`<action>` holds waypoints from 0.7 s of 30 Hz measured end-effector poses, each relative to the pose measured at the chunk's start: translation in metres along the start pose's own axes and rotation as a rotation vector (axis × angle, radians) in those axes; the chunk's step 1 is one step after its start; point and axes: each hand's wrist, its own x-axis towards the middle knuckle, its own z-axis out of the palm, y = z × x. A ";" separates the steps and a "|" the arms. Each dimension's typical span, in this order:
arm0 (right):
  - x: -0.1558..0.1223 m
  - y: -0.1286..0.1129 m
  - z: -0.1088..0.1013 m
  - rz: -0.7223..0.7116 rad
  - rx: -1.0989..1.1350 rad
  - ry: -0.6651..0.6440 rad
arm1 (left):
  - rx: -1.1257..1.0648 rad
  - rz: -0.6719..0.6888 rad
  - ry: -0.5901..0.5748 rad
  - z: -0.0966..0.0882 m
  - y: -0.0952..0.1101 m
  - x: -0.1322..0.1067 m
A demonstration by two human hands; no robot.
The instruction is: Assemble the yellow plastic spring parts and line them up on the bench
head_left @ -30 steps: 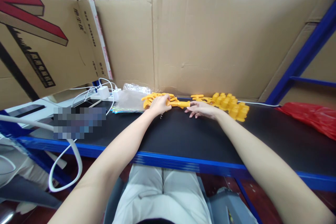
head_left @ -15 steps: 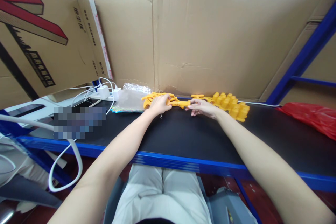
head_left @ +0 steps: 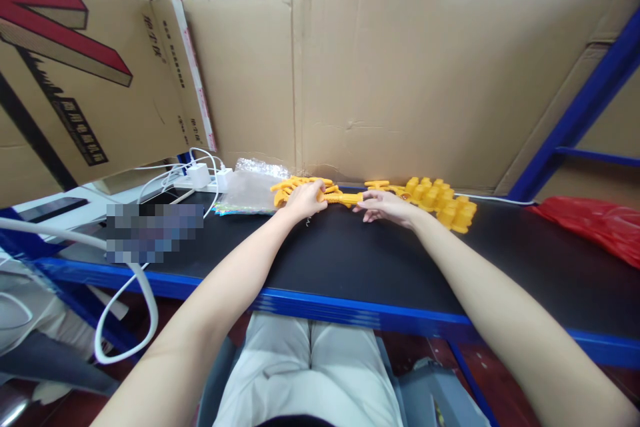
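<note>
My left hand (head_left: pixel 304 201) is closed around a yellow plastic part (head_left: pixel 349 198) with a tube-like end pointing right. At that end, the thumb and fingers of my right hand (head_left: pixel 389 207) pinch it; the fingertips are partly hidden. Beside and behind my left hand lie several yellow branching plastic pieces (head_left: pixel 283 196). Right of my right hand stands a cluster of yellow ribbed cylinders (head_left: pixel 440 201), with a flat yellow piece (head_left: pixel 376 184) just behind the hand. A small curled wire-like bit (head_left: pixel 308 221) lies below my left hand.
Clear plastic bags (head_left: pixel 250 191) lie left of the yellow pieces. A power strip with white chargers (head_left: pixel 199 175) and looping white cables (head_left: pixel 150 293) are further left. Red plastic (head_left: pixel 593 223) lies at right. Cardboard (head_left: pixel 400 80) walls the back; a blue rail (head_left: pixel 350 310) edges the black tabletop (head_left: pixel 370 260).
Both hands stay in nearly the same place on the yellow part. The whole view has shifted very slightly.
</note>
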 end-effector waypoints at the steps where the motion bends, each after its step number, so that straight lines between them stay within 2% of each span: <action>1: 0.000 0.000 0.000 -0.001 -0.001 -0.003 | 0.000 -0.004 -0.002 0.000 0.000 0.000; 21: -0.002 -0.007 0.012 0.044 -0.052 0.081 | -0.012 0.045 -0.006 0.002 -0.004 0.000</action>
